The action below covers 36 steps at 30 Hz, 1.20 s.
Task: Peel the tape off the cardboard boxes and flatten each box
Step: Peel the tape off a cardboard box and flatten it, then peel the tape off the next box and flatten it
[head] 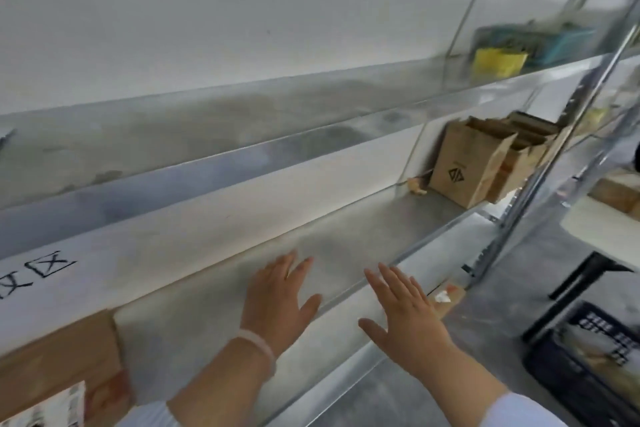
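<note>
- The cardboard box point(59, 357) at lower left was cut off by the left and bottom edges, and its label point(52, 406) was too blurred to read.
- The black characters point(45, 267) on the white panel point(173, 229) ran off the left edge.
- The yellow and teal things point(502, 59) on the upper shelf point(311, 107) were only a blur.
- The front one of the open boxes point(471, 166) hid most of those behind it, and the upright post point(526, 198) crossed them.
- The tan scrap point(417, 185) beside them was too small to tell.
- The black crate point(588, 367) was cut off at the right and bottom edges.
</note>
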Each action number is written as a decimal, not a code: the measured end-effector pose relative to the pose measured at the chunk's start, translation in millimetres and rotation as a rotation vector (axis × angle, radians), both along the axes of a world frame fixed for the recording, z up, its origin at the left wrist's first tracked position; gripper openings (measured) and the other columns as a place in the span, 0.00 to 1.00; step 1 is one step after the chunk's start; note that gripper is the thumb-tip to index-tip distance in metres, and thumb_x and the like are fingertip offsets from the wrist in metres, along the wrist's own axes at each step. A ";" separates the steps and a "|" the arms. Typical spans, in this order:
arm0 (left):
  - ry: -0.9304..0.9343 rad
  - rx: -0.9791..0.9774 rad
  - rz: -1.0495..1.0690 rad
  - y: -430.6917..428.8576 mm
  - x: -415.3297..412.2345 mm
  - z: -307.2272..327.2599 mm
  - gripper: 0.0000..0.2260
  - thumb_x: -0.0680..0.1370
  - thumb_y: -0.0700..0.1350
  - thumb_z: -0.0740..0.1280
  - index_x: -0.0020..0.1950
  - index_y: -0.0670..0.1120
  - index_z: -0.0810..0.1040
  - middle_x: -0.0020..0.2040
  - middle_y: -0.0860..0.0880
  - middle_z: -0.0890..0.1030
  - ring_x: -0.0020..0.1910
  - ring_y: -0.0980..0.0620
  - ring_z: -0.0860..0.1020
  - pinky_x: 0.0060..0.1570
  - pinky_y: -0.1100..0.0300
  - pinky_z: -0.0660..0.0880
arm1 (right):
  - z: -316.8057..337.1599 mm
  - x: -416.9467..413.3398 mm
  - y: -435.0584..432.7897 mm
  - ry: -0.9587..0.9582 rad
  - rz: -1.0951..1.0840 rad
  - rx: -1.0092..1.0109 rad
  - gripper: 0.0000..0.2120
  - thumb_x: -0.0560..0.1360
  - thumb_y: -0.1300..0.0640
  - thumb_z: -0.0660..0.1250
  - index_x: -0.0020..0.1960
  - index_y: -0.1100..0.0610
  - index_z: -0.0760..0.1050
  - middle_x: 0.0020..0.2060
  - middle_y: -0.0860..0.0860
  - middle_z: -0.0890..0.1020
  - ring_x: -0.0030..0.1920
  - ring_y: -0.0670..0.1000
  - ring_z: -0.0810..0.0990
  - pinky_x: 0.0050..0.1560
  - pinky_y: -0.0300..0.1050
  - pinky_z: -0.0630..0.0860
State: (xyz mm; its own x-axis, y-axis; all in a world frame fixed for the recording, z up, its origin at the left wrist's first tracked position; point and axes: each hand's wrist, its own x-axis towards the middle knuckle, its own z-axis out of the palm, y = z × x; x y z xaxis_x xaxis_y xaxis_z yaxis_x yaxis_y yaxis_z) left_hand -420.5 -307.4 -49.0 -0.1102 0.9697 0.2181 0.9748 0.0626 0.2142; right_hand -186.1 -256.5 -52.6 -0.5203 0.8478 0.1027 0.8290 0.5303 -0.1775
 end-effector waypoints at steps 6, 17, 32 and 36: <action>-0.100 0.060 -0.144 106.4 143.1 14.3 0.28 0.78 0.62 0.59 0.77 0.58 0.60 0.78 0.54 0.58 0.76 0.53 0.58 0.73 0.55 0.57 | 16.2 148.6 76.1 0.044 -0.201 0.028 0.37 0.77 0.33 0.55 0.79 0.41 0.42 0.79 0.44 0.43 0.78 0.46 0.40 0.73 0.43 0.32; -0.277 -0.003 -0.264 247.7 263.0 7.0 0.29 0.78 0.63 0.58 0.77 0.60 0.56 0.79 0.54 0.57 0.77 0.54 0.54 0.74 0.57 0.55 | 6.5 249.9 189.4 0.117 -0.321 -0.045 0.37 0.77 0.35 0.57 0.79 0.41 0.43 0.79 0.43 0.44 0.78 0.45 0.40 0.70 0.40 0.31; -0.561 0.002 -0.162 464.5 315.6 33.0 0.36 0.75 0.70 0.57 0.77 0.62 0.45 0.79 0.60 0.50 0.78 0.52 0.51 0.74 0.46 0.61 | 53.8 280.7 420.4 0.342 -0.345 0.011 0.36 0.77 0.36 0.58 0.78 0.38 0.42 0.78 0.39 0.50 0.78 0.48 0.51 0.74 0.49 0.51; -0.698 -0.052 -0.064 479.7 327.3 36.6 0.47 0.64 0.78 0.53 0.78 0.60 0.45 0.79 0.56 0.52 0.78 0.49 0.54 0.70 0.48 0.63 | 65.4 283.0 462.6 0.404 -0.337 -0.028 0.39 0.77 0.37 0.60 0.78 0.41 0.39 0.79 0.42 0.50 0.78 0.48 0.48 0.72 0.47 0.45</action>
